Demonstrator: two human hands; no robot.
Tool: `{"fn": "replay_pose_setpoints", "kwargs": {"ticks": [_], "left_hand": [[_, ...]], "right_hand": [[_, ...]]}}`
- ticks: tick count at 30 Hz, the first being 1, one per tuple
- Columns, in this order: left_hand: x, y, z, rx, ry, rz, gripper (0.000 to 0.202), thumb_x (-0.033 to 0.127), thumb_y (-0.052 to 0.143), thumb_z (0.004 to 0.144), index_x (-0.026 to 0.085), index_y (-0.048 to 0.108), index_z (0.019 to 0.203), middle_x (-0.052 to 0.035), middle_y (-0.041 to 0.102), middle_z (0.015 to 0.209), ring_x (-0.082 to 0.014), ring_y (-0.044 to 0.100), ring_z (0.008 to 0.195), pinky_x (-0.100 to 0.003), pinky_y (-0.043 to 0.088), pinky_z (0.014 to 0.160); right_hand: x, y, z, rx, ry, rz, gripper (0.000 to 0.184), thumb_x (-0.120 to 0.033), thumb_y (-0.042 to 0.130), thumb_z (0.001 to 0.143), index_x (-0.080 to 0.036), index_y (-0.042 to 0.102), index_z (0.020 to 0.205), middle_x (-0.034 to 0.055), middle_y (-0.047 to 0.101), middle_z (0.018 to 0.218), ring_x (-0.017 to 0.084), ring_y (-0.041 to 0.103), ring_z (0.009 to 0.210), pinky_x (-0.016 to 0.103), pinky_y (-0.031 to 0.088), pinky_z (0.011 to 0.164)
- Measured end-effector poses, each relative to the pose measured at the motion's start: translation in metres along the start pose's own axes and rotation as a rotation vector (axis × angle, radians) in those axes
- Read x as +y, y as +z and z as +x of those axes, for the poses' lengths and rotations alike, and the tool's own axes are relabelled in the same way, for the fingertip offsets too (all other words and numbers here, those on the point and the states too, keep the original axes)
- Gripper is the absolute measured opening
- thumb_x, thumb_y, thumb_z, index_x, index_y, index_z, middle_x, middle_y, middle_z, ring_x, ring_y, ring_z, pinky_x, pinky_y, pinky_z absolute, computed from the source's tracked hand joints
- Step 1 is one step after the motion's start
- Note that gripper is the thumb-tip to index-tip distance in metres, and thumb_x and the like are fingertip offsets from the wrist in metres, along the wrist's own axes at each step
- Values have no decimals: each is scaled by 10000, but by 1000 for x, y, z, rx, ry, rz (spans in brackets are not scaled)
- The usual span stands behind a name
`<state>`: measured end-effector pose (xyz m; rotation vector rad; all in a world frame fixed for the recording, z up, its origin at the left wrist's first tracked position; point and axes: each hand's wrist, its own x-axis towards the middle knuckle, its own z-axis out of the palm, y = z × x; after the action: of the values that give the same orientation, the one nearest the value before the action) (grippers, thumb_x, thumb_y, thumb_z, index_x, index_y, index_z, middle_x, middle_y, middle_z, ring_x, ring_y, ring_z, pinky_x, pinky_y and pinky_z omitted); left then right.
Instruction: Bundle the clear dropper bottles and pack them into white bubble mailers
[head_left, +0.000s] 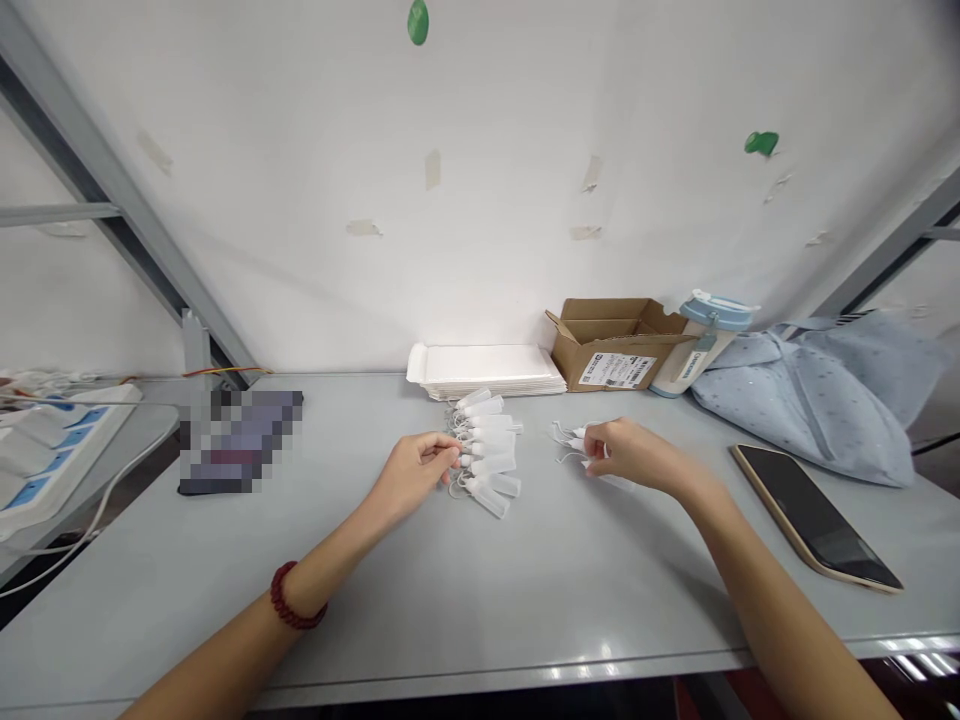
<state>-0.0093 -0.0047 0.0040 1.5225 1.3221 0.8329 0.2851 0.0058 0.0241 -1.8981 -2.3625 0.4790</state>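
Note:
Several small translucent plastic bottles [491, 443] with white caps and thin string loops lie in an overlapping row on the grey table. My left hand [416, 475] is closed in a pinch at the cap end of one bottle on the left side of this row. A few more such bottles [579, 440] lie apart to the right, their loops facing left. Over these, my right hand [626, 455] has its thumb and fingers curled around a bottle, which they partly hide.
Behind the bottles lies a stack of white flat cartons [487, 368], beside an open cardboard box [619, 355]. A blue-lidded tumbler [701, 345], a light blue cloth bag [810, 400] and a phone [814, 515] are on the right. A power strip [60, 450] sits far left.

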Motion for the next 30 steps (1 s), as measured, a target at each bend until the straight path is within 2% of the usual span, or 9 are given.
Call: {"fn": "replay_pose_setpoints", "kwargs": {"ticks": [3,9,15,19,24,27,30], "left_hand": [[-1,1,0,-5,8,-1,252,351,535,741,143,648,828,-35,628,725,-120,552,549,-220,410,485],[-3,2,-1,-18,5,-7,236,338,539,748,149,649,837,-25,619,707,-119,546,544,-224,410,493],[3,7,-9,-103,74,-33,226,340,535,788,157,645,861,-8,599,697,-97,519,541,-216,416,519],[11,13,-19,-214,105,-55,246,363,557,792,161,634,909,-3,593,711,-99,526,570,-220,445,560],[15,18,-28,-304,118,-44,230,364,558,794,162,634,872,-4,593,720,-104,526,595,-215,447,572],[16,19,-29,-312,128,-8,214,343,529,811,152,624,803,-5,591,715,-103,525,591,-216,433,569],[17,19,-29,-301,140,0,192,324,541,804,154,625,835,3,579,710,-98,521,587,-211,425,560]], "right_hand": [[-7,1,-3,-8,-39,-24,57,-203,607,673,-196,602,617,40,622,714,164,542,612,241,328,488],[-18,11,-4,8,-126,-35,58,-153,572,689,-192,615,683,49,614,699,179,548,658,251,342,523],[-45,11,-11,38,-353,281,49,-232,584,755,-190,603,769,-9,579,681,114,502,599,228,374,558],[-64,14,-18,-16,-452,473,76,-249,611,760,-177,607,785,-15,577,714,92,478,596,208,378,552],[-69,26,-17,-81,-463,504,86,-246,622,752,-169,613,788,-24,547,673,88,464,584,207,375,551],[-67,30,-14,-116,-454,522,106,-262,628,747,-166,615,790,-16,561,702,88,461,589,208,374,551],[-67,30,-14,-127,-429,531,124,-278,633,746,-164,619,794,-11,564,718,89,454,592,210,371,548]]}}
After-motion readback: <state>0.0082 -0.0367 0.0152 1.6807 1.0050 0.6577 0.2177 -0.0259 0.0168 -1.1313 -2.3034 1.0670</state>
